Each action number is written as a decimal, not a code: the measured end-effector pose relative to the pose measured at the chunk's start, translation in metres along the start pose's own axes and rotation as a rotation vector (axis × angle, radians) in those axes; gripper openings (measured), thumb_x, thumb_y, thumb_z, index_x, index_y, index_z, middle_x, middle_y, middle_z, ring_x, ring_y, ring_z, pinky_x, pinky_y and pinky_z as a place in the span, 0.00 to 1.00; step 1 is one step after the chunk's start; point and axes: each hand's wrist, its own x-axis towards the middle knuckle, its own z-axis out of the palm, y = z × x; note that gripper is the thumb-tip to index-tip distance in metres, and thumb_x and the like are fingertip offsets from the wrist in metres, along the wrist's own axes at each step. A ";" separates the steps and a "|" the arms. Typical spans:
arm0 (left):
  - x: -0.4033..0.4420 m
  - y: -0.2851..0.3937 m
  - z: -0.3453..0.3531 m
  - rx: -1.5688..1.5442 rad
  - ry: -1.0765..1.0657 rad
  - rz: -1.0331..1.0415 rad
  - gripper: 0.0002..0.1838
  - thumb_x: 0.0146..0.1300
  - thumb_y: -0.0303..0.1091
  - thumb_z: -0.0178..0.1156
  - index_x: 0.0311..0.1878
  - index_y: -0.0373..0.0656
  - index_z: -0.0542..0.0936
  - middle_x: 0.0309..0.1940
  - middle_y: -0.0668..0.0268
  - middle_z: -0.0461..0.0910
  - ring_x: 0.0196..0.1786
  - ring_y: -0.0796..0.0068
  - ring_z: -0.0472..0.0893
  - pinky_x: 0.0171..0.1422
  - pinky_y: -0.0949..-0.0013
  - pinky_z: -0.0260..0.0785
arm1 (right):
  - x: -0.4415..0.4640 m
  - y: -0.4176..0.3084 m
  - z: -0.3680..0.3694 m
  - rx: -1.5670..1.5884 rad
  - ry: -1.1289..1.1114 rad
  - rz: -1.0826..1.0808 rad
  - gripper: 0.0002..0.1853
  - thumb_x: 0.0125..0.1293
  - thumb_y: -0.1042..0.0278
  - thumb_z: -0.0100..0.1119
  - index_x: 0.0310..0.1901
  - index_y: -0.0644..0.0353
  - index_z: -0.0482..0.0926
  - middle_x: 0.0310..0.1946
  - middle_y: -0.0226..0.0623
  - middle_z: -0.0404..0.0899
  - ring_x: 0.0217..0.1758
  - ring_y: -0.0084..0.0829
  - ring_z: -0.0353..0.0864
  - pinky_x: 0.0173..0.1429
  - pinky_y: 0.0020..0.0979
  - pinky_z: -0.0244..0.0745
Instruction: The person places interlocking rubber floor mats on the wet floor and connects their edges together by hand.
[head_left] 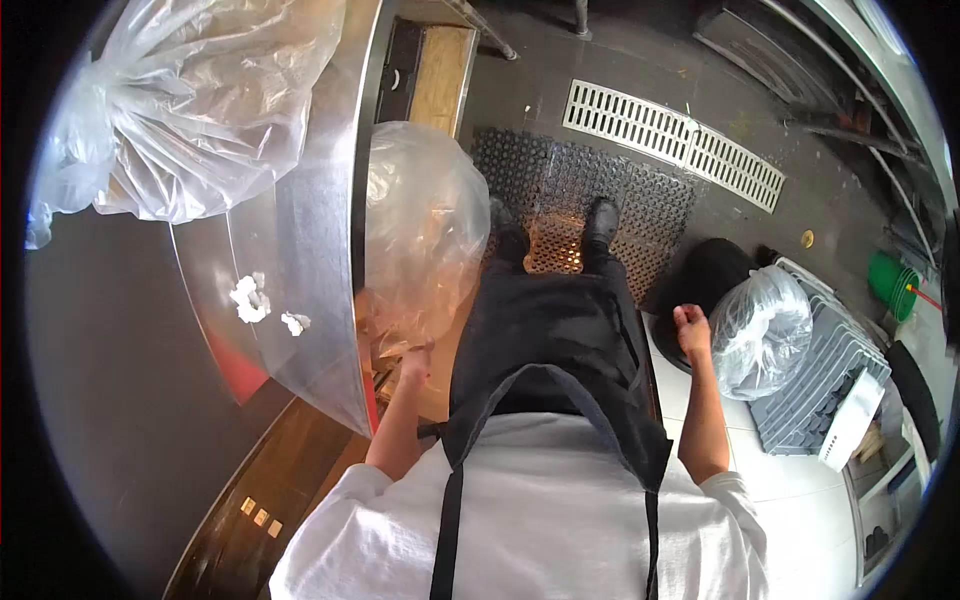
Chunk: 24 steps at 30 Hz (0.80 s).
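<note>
On the left, my left hand [415, 362] is at the lower edge of a large, puffed-out clear plastic bag [425, 220], its fingers closed on the plastic. The bag stands beside the metal counter, and brownish shapes show through its lower part. My right hand [690, 328] hangs out to the right with its fingers curled in, and I see nothing in it. Near it are a round black bin [715, 268] and a bunched clear plastic bag [765, 335].
Another big clear bag [215, 110] lies on the metal counter [310, 230], near white crumpled scraps [250, 298]. Ahead are a black rubber mat [640, 190] and a floor drain grate [690, 142]. Grey racks [820, 350] and a green bucket [888, 285] stand right.
</note>
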 end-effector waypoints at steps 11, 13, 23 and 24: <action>0.013 0.018 0.026 0.094 -0.069 0.082 0.33 0.71 0.56 0.58 0.59 0.30 0.79 0.53 0.49 0.84 0.56 0.57 0.82 0.61 0.60 0.71 | 0.006 0.024 -0.047 0.388 0.123 0.189 0.17 0.73 0.52 0.62 0.49 0.59 0.78 0.27 0.23 0.74 0.26 0.16 0.67 0.27 0.24 0.62; 0.017 0.023 0.015 0.133 -0.086 0.081 0.35 0.71 0.59 0.55 0.59 0.30 0.80 0.52 0.50 0.84 0.54 0.58 0.82 0.58 0.58 0.72 | 0.000 0.025 -0.032 0.304 0.114 0.163 0.18 0.73 0.52 0.62 0.49 0.60 0.79 0.30 0.26 0.77 0.29 0.18 0.71 0.32 0.25 0.67; 0.034 0.019 -0.021 -0.161 -0.068 0.008 0.31 0.69 0.62 0.57 0.54 0.41 0.82 0.32 0.66 0.79 0.33 0.72 0.76 0.36 0.61 0.72 | 0.019 -0.039 0.032 -0.109 0.059 -0.074 0.22 0.67 0.50 0.65 0.49 0.62 0.82 0.44 0.54 0.83 0.51 0.51 0.82 0.57 0.43 0.76; 0.025 0.006 -0.021 -0.169 -0.058 0.004 0.30 0.68 0.62 0.59 0.53 0.42 0.82 0.31 0.68 0.78 0.31 0.74 0.75 0.33 0.62 0.72 | 0.030 -0.039 0.032 -0.121 0.023 -0.116 0.21 0.66 0.50 0.65 0.49 0.61 0.82 0.44 0.55 0.82 0.52 0.54 0.80 0.58 0.45 0.75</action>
